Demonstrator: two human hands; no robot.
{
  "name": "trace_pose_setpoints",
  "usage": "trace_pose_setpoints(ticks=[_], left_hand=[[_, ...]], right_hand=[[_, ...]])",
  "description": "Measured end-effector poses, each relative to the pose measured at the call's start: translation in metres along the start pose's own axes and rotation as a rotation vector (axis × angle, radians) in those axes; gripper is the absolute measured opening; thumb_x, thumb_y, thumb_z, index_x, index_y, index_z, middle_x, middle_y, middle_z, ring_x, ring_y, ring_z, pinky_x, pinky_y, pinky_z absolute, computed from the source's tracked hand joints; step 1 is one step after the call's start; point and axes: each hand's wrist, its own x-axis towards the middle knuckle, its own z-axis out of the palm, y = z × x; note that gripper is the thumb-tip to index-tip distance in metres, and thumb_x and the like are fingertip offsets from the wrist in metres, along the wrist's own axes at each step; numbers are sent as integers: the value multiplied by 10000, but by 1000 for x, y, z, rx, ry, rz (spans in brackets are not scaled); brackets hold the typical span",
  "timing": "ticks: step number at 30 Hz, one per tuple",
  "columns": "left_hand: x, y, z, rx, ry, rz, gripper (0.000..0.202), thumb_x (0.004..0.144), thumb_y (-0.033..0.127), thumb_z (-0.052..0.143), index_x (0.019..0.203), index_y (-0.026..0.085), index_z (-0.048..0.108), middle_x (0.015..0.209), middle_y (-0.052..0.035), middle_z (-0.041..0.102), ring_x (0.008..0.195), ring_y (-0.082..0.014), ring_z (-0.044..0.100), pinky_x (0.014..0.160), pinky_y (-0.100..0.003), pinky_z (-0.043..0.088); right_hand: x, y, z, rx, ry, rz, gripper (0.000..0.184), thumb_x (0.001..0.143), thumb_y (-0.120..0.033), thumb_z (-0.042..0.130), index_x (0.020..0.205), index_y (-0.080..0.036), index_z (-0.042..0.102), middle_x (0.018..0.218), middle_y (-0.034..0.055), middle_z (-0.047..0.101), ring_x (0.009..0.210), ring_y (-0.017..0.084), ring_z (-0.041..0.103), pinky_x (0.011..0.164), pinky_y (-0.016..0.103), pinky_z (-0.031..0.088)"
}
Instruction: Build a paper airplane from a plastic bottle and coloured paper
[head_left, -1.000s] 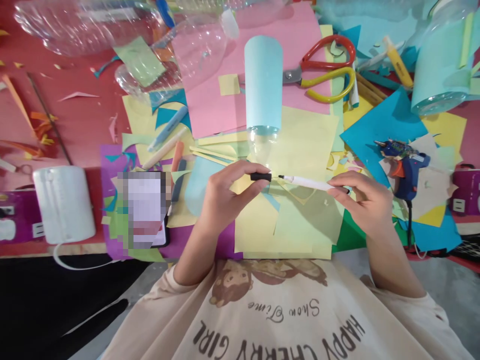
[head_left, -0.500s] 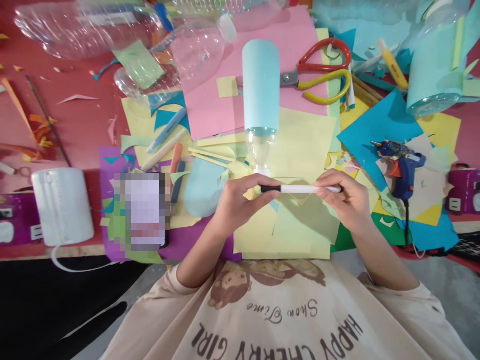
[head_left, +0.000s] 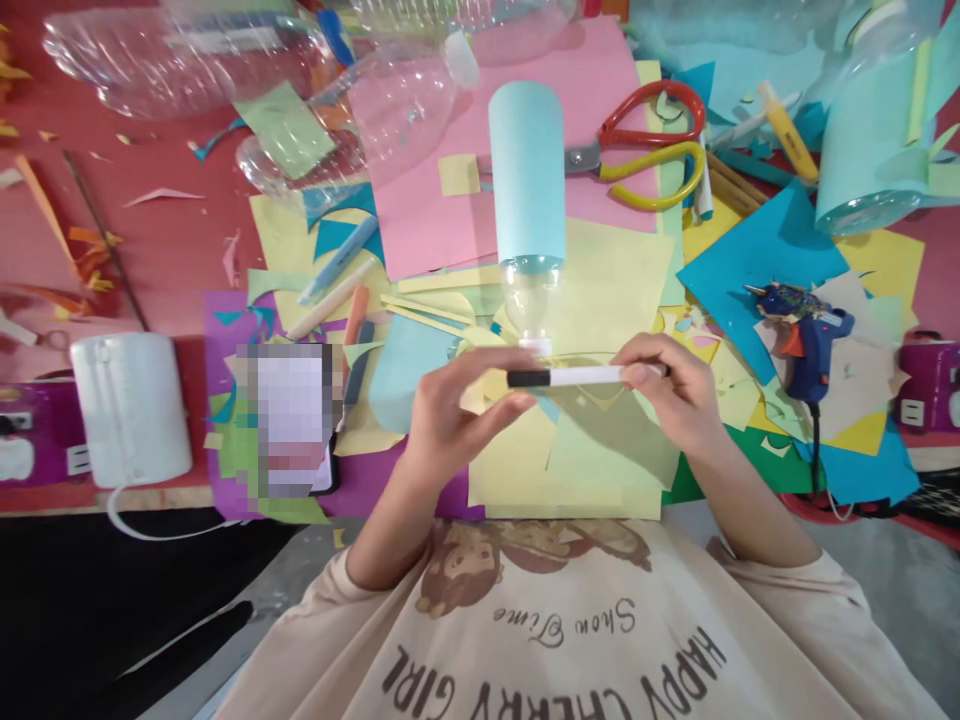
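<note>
My right hand (head_left: 671, 390) pinches the white barrel of a marker pen (head_left: 585, 376), held level above the paper. Its black cap points left, toward my left hand (head_left: 472, 405). The left thumb and fingers are spread around the cap end, with a gap showing above and below it. Just beyond the pen lies a clear plastic bottle wrapped in light blue paper (head_left: 527, 175), its white-capped neck toward me. Pale yellow paper sheets (head_left: 562, 480) lie under both hands.
Scissors (head_left: 652, 145) with red and yellow handles lie behind the bottle. To the right is a blue glue gun (head_left: 814, 345) on paper scraps. A blurred phone (head_left: 292, 420) and a white case (head_left: 131, 410) are at left. Clear bottles (head_left: 187, 60) lie at the back.
My left thumb and fingers have come apart from the black cap and moved slightly left. The marker, in my right hand, has shifted a little left too.
</note>
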Motion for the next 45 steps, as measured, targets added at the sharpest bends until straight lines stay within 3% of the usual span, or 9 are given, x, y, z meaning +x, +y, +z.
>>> trace_pose_setpoints(ticks=[4,10,14,18,28,34,38,42,45], left_hand=[[4,-19,-19,308,82,-83,267,858,314,638,1115,244,624,1055,-41,690,947,-192,663,856,-365,554],[1,-42,-24,521,-47,-28,146,757,269,723,877,264,641,910,-27,645,901,-229,616,832,-387,501],[3,-40,-18,470,-42,-39,66,784,226,688,767,252,630,835,-9,633,835,-202,610,793,-364,493],[8,-33,-17,363,-60,-66,47,804,218,679,778,239,647,823,6,676,831,-178,637,776,-344,506],[5,-22,-1,114,419,-55,99,913,330,600,962,263,654,827,33,627,740,-103,584,608,-278,463],[11,-13,31,-46,257,-140,304,930,504,507,810,233,577,714,20,536,653,-120,531,601,-288,421],[26,-18,31,-112,205,-259,402,872,597,542,725,226,488,625,30,412,544,-103,418,501,-263,339],[40,-26,38,-243,-45,-360,493,812,640,593,653,214,400,576,43,338,486,-84,335,431,-248,267],[47,-35,45,-218,-63,-353,523,803,633,609,633,209,354,595,42,316,512,-84,331,440,-243,269]], right_hand=[[11,15,-21,-331,244,0,239,982,-386,455,1051,-260,646,840,26,637,748,160,603,683,321,497],[15,18,-19,-725,151,-239,345,916,-396,558,1240,-278,553,1379,129,505,1318,363,428,1056,597,360],[17,10,12,-662,-139,-432,311,916,-341,578,1210,-254,528,1248,124,615,1171,301,568,956,496,473],[30,15,35,-687,-258,-411,119,954,-255,495,940,-188,591,960,116,698,870,237,635,759,384,488],[66,12,64,-575,-314,-198,162,923,-197,470,762,-201,493,771,49,599,740,188,536,644,311,372],[92,2,88,-170,-381,20,244,828,-125,614,666,-209,452,788,-7,509,738,127,516,646,257,434],[94,8,78,-42,-326,54,151,882,-89,522,768,-185,546,897,0,577,863,115,584,772,246,485],[74,17,51,90,-103,104,302,1000,-342,380,813,-201,571,832,12,617,773,132,594,707,283,506],[61,25,37,225,24,128,360,959,-524,428,859,-213,580,745,3,574,663,120,564,602,263,488]])
